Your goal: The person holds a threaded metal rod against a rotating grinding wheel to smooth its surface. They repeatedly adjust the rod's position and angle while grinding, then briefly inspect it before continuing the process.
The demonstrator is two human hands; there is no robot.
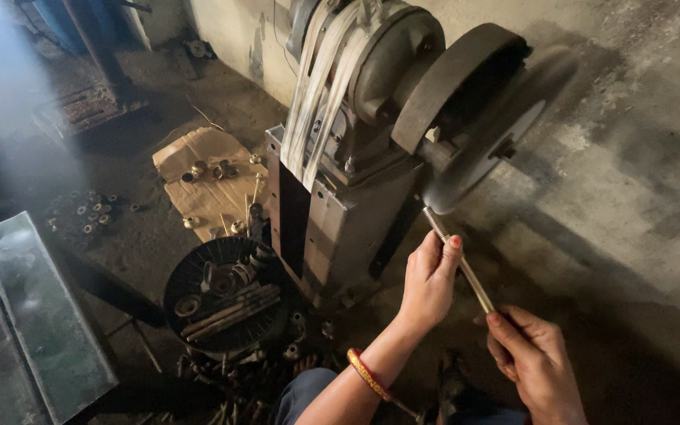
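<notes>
Both hands clamp a threaded metal rod [458, 257], left hand [428, 282] far, right hand [535, 364] near, its tip touching the grinding wheel [488, 149].

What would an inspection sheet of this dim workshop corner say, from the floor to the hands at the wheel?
Surface: bare, stained concrete floor.
Job's things: thin metal rod, its tip against the spinning grinding wheel.
Clutter: dark round basket holding rods and rings; cardboard sheet with small metal parts; more parts loose on the floor.
Grips: left hand closed round the rod's middle; right hand holding its lower end.
Cables: nothing seen; a pale drive belt runs down the machine.
Surroundings: grey metal sheet at left; wall behind.
</notes>
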